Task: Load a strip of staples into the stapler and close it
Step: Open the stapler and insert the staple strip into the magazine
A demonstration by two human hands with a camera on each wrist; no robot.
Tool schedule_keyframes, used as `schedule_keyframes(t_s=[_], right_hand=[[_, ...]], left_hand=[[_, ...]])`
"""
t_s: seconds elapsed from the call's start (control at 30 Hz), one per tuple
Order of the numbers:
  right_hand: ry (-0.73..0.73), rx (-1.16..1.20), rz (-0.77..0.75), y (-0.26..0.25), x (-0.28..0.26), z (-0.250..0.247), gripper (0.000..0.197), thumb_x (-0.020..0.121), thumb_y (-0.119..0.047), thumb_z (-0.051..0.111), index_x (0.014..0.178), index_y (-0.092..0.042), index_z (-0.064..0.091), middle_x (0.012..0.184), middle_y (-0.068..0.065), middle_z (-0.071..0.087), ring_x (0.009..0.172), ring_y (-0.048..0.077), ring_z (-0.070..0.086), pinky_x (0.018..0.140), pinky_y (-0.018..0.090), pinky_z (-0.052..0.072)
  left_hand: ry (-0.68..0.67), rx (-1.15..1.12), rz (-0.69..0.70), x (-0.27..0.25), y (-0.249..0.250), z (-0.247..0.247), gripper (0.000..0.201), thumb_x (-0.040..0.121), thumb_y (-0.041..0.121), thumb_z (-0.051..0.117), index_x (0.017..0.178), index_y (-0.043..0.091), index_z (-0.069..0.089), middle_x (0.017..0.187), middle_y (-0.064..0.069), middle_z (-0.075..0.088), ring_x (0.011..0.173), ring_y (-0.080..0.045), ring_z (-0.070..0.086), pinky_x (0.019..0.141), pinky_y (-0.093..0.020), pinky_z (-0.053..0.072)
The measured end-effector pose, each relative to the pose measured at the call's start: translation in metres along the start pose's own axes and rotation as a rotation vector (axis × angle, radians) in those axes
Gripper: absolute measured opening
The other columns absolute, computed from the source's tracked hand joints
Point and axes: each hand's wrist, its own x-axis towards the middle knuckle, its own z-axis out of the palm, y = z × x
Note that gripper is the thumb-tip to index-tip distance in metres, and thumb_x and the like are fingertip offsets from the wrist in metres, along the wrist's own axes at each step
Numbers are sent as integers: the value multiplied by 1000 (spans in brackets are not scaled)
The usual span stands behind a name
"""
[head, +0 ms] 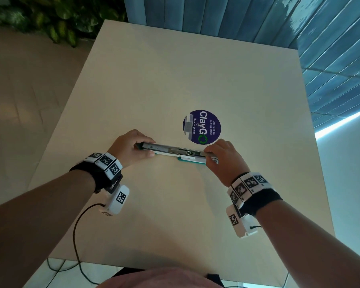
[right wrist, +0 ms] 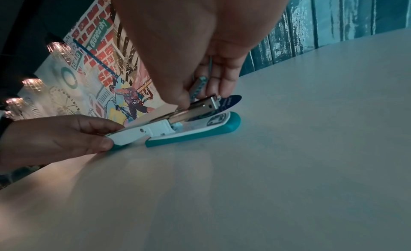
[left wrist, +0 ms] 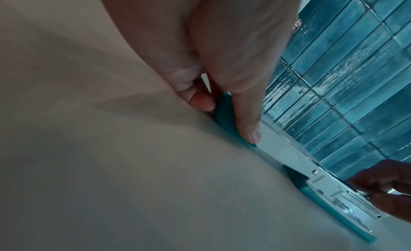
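Observation:
A teal and white stapler [head: 175, 151] lies swung fully open on the pale table [head: 175, 80], its metal magazine [right wrist: 201, 105] facing up over the teal base [right wrist: 193, 135]. My left hand [head: 148, 149] grips the lid end at the left, thumb and fingers curled round the teal cover [left wrist: 224, 112]. At the magazine's front end on the right, my right hand [head: 208, 155] pinches a shiny strip of staples [right wrist: 199, 86] between thumb and fingers, tilted steeply, its lower end at the magazine. How far the strip sits in the channel is hidden by the fingers.
A round dark-blue sticker [head: 202, 126] is stuck to the table just beyond the stapler. A black cable [head: 77, 235] hangs from my left wrist over the near edge. Blue tiled wall [head: 330, 48] runs behind and to the right; plants [head: 50, 17] stand far left.

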Motion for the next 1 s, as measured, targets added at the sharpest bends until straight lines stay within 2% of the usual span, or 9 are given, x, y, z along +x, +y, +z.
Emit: schedule_keyframes(t_s=[0.13,0.27,0.43,0.53,0.63,0.7,0.8,1.0], right_hand=[[-13,-16,-38,0,1,-2,15,84,-13,55,97,-12,62,101,7,58,91,24,49,75,38,50],[-34,-7,-62,2,0,-5,15,84,-11,55,97,-10,61,102,8,58,91,25,50,74,36,49],[-60,-1,-63,3,1,-5,15,84,-11,54,97,-10,60,102,8,57,92,24,51,71,30,43],[-69,7,-62,4,2,-5,14,84,-11,54,97,-10,59,102,7,56,91,22,50,71,26,38],[-70,19,-46,4,2,-5,13,83,-11,54,96,-10,58,101,6,55,87,18,49,70,27,41],[-71,25,-40,4,1,-6,13,82,-11,55,95,-10,58,100,6,54,86,19,51,70,28,45],[-83,19,-27,4,1,-6,13,82,-11,55,94,-9,58,100,6,54,86,20,51,70,27,43],[-92,31,-14,3,3,-4,13,81,-11,55,94,-9,58,99,7,54,85,19,49,68,26,40]], left_hand=[[-4,7,-1,0,0,0,32,70,23,78,97,33,67,97,-4,61,90,-17,58,74,-11,37],[-6,3,9,0,0,-1,37,70,23,78,89,49,59,96,-2,60,87,-13,57,75,-11,37],[3,19,1,1,-2,0,32,70,23,78,98,34,67,98,-3,61,84,0,54,74,-6,35],[1,14,1,0,-2,0,33,70,23,78,97,37,65,97,-1,60,85,2,53,73,-4,34],[1,13,1,0,-1,1,33,70,23,78,96,37,64,97,-2,60,84,-1,54,73,-8,35],[5,16,-4,0,-1,1,32,70,23,78,98,34,66,97,-2,60,85,-9,56,74,-9,36],[11,20,-5,0,0,2,34,69,22,78,101,27,69,97,-4,61,90,-19,59,76,-11,38],[1,25,-6,0,-1,1,35,69,23,78,102,27,68,97,-5,61,91,-20,59,78,-14,39]])
